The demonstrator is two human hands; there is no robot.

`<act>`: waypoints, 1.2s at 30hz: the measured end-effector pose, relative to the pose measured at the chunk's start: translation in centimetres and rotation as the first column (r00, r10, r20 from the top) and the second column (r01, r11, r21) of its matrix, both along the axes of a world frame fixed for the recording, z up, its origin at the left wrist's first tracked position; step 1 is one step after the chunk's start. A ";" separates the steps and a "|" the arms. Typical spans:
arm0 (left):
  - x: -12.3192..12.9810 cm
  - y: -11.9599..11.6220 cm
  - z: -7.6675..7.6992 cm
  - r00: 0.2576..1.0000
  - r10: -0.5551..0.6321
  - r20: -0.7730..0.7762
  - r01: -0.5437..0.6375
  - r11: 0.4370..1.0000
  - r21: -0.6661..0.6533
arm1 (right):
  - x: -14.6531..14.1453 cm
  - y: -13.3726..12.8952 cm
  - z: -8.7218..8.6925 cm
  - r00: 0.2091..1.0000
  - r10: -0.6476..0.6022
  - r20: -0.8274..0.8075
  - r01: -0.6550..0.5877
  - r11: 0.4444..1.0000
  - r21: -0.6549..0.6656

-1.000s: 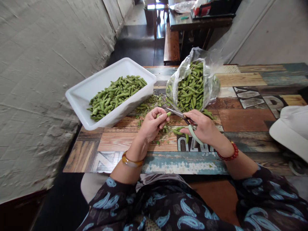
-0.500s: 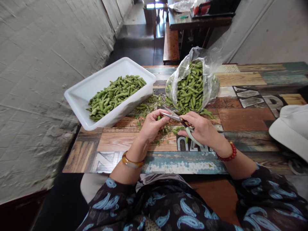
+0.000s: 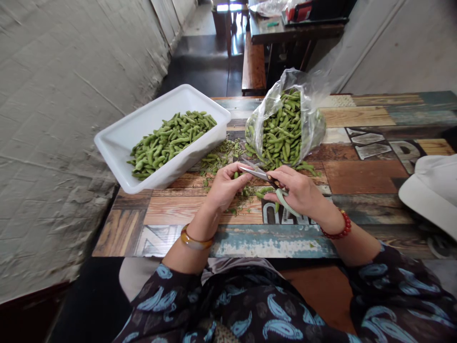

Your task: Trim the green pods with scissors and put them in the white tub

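My right hand (image 3: 298,189) is closed round the pale green handles of a pair of scissors (image 3: 260,174), whose blades point left and stand apart. The blades reach the fingertips of my left hand (image 3: 228,185), which is pinched on a green soybean pod (image 3: 235,176), mostly hidden by the fingers. Beyond my hands, a clear plastic bag (image 3: 310,125) lies with its mouth towards me, full of soybean pods (image 3: 283,131). To the left, a white plastic tub (image 3: 143,123) holds a heap of pods (image 3: 174,140). Trimmed bits (image 3: 228,151) and a few pods lie beneath and around my hands.
The wood-patterned table (image 3: 200,209) runs beneath everything. A white cap (image 3: 430,190) sits at its right edge. A rough pale wall (image 3: 64,105) rises close on the left. Farther off are a wooden bench (image 3: 253,64) and another table (image 3: 296,32) with things on it.
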State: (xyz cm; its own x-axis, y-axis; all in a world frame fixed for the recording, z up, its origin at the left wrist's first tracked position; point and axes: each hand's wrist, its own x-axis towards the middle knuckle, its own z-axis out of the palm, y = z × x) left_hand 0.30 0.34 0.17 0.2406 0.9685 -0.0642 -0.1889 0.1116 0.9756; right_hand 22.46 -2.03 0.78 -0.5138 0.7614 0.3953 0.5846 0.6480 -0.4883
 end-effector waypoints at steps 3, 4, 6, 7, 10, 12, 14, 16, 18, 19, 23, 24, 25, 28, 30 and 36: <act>0.0 0.0 0.1 0.999 -0.025 0.021 0.025 1.000 -0.016 | 0.0 0.0 0.1 1.000 0.005 0.002 -0.005 1.000 0.014; 0.0 0.0 0.2 0.999 -0.037 0.033 0.038 0.999 -0.021 | 0.0 -0.1 0.1 1.000 0.004 0.008 -0.004 1.000 0.018; 0.1 0.0 0.3 0.997 -0.058 0.060 0.060 0.998 -0.035 | 0.0 -0.1 0.1 1.000 -0.002 0.026 0.002 1.000 0.022; 0.1 0.0 0.3 0.995 -0.064 0.074 0.068 0.997 -0.047 | 0.0 -0.2 0.2 0.999 -0.005 0.033 0.004 1.000 0.019; 0.1 0.1 0.5 0.990 -0.070 0.119 0.082 0.992 -0.095 | -0.1 -0.3 0.2 0.999 -0.007 0.049 0.008 1.000 -0.002; -0.1 0.2 0.8 0.986 -0.052 0.161 0.071 0.990 -0.120 | -0.1 -0.2 0.2 0.999 -0.013 0.050 0.013 1.000 -0.007; -0.4 0.4 1.1 0.978 -0.017 0.207 0.048 0.988 -0.144 | 0.1 -0.2 0.1 0.999 -0.031 0.043 0.031 0.999 0.005; -0.9 0.6 1.4 0.968 0.013 0.251 0.031 0.985 -0.169 | 0.3 0.0 -0.1 0.998 -0.059 0.035 0.058 0.998 0.023; -1.5 0.8 1.7 0.966 0.031 0.256 0.014 0.985 -0.171 | 0.5 0.1 -0.2 0.996 -0.079 0.035 0.078 0.996 0.036; -1.8 0.9 1.9 0.972 0.030 0.232 0.008 0.987 -0.159 | 0.6 0.2 -0.3 0.996 -0.085 0.036 0.084 0.996 0.040; -3.0 1.1 1.9 0.995 -0.082 -0.052 0.078 0.995 -0.066 | 0.6 0.1 -0.1 0.995 -0.094 0.033 0.092 0.995 0.036; -3.2 1.2 1.8 0.981 -0.114 -0.159 0.111 0.993 -0.027 | 0.5 0.1 -0.1 0.995 -0.095 0.032 0.094 0.995 0.031; -3.4 1.3 1.6 0.954 -0.126 -0.270 0.138 0.990 0.026 | 0.5 0.1 0.0 0.995 -0.095 0.030 0.094 0.995 0.025; -3.8 1.6 1.0 0.816 -0.105 -0.569 0.245 0.954 0.175 | 0.5 0.1 0.1 0.995 -0.098 0.024 0.098 0.995 0.013; -3.9 1.8 0.6 0.717 -0.098 -0.690 0.318 0.927 0.198 | 0.5 0.1 0.1 0.995 -0.097 0.024 0.097 0.995 0.017; -4.1 1.7 0.2 0.604 -0.126 -0.787 0.431 0.882 0.189 | 0.5 0.1 0.1 0.995 -0.090 0.038 0.090 0.996 0.019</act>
State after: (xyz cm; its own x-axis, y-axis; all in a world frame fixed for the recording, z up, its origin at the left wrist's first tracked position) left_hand -3.84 2.07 0.39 0.5196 0.8533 -0.0437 0.5877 -0.3197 0.7433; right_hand 22.92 -1.92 0.87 -0.4586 0.7987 0.3895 0.6593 0.5997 -0.4535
